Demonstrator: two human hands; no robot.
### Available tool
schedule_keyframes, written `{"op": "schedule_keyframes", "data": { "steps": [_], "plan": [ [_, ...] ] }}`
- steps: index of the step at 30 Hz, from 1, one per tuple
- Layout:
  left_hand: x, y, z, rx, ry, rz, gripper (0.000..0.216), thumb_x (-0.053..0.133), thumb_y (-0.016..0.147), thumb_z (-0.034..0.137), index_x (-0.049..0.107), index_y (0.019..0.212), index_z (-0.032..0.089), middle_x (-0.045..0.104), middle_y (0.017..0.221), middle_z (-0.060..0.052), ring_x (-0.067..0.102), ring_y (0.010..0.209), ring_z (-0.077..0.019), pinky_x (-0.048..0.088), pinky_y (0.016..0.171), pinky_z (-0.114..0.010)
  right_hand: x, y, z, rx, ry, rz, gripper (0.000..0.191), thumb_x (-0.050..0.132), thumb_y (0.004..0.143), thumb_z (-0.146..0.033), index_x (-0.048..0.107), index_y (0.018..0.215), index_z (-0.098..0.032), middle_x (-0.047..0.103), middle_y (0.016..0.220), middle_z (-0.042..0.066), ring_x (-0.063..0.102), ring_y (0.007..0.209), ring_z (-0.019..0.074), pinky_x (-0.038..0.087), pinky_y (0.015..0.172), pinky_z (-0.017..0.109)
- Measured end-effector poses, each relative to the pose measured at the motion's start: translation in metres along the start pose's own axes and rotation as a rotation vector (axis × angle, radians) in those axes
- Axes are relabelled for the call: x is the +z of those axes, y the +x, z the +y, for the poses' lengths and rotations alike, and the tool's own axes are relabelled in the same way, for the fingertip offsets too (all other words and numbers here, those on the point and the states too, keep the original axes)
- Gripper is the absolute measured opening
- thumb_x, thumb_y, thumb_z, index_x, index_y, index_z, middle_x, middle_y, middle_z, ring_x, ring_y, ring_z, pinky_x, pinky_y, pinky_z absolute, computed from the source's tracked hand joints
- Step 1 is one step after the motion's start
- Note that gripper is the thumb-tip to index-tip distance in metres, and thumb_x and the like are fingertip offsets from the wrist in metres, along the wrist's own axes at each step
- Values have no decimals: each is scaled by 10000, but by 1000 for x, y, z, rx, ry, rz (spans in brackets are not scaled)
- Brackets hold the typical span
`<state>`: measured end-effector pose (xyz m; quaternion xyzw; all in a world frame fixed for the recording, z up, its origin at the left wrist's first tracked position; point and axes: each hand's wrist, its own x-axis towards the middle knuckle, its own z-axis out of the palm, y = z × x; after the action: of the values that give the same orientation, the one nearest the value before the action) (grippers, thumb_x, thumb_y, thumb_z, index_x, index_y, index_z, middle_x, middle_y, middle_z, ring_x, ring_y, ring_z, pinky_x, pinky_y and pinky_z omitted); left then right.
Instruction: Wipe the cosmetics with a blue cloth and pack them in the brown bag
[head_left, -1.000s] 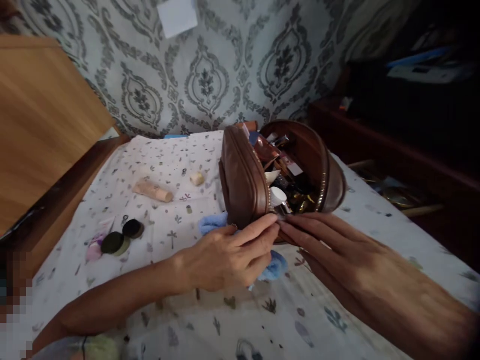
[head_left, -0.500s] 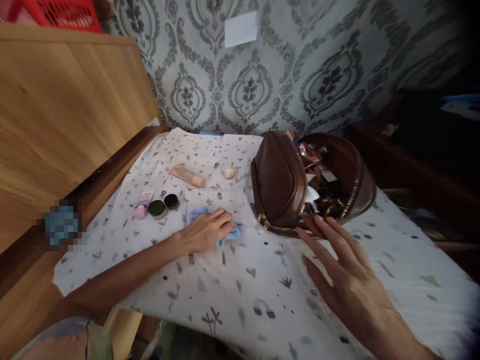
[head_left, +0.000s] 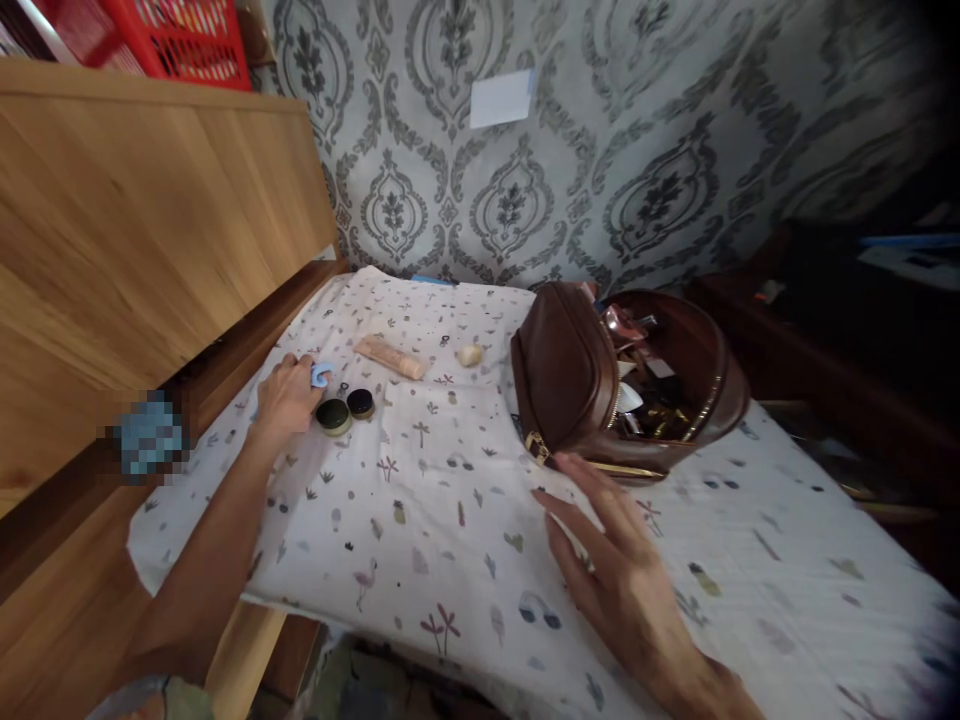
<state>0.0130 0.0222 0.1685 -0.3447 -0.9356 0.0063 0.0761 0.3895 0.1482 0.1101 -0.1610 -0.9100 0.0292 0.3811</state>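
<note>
My left hand (head_left: 285,395) is closed at the left of the cloth, with a light-blue piece of fabric (head_left: 322,375) showing as a small loop at its fingers. Just right of it sit two small round jars, one with a dark green lid (head_left: 334,416) and one with a black lid (head_left: 361,403). My right hand (head_left: 615,550) has its fingers spread and holds nothing; its fingertips are by the front edge of an unzipped brown cosmetic bag (head_left: 562,365). Inside the bag lie several small cosmetics, a white item (head_left: 628,398) among them.
A beige squeeze tube (head_left: 390,357) and a small cream-coloured object (head_left: 471,355) lie behind the jars on the printed cloth (head_left: 435,530). A wooden cabinet (head_left: 172,190) stands at the left with a red basket (head_left: 195,40) on top. The patterned wall closes off the back.
My left hand has moved left from mid-cloth, taking the blue fabric along. The pink tube beside the jars no longer shows. My right hand has shifted left along the bag's front.
</note>
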Motion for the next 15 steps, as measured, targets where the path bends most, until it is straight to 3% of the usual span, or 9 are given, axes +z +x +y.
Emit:
{"op": "schedule_keyframes", "data": {
  "steps": [3, 5, 10, 15],
  "plan": [
    [10, 5, -14, -82, -16, -172, 463, 409, 971, 494, 560, 1256, 161, 599, 1272, -193, 647, 1105, -362, 507, 813, -406, 12, 16, -13, -6, 127, -100, 211, 531, 935, -106, 705, 1038, -168, 662, 1286, 182, 628, 1240, 312, 589, 964, 512],
    [15, 7, -18, -97, -29, -221, 519, 435, 949, 543, 545, 1275, 154, 595, 1287, -208, 654, 1104, -370, 509, 817, -405, 22, 29, -22, 30, 221, -155, 228, 517, 936, -95, 723, 1004, -165, 688, 1242, 175, 658, 1190, 285, 602, 943, 473],
    [17, 10, -18, -122, -71, -249, 537, 503, 917, 545, 535, 1282, 153, 635, 1246, -218, 648, 1135, -366, 506, 855, -393, 66, 50, -33, 106, 443, -257, 269, 521, 904, -87, 756, 997, -180, 732, 1152, 141, 703, 1090, 241, 600, 932, 426],
    [21, 14, -19, -146, -110, -238, 477, 561, 897, 480, 550, 1275, 188, 650, 1251, -182, 649, 1136, -328, 495, 880, -360, 103, 44, -28, 199, 640, -263, 230, 542, 916, -221, 763, 976, -200, 746, 1097, 127, 720, 1020, 239, 609, 864, 377]
  ]
}}
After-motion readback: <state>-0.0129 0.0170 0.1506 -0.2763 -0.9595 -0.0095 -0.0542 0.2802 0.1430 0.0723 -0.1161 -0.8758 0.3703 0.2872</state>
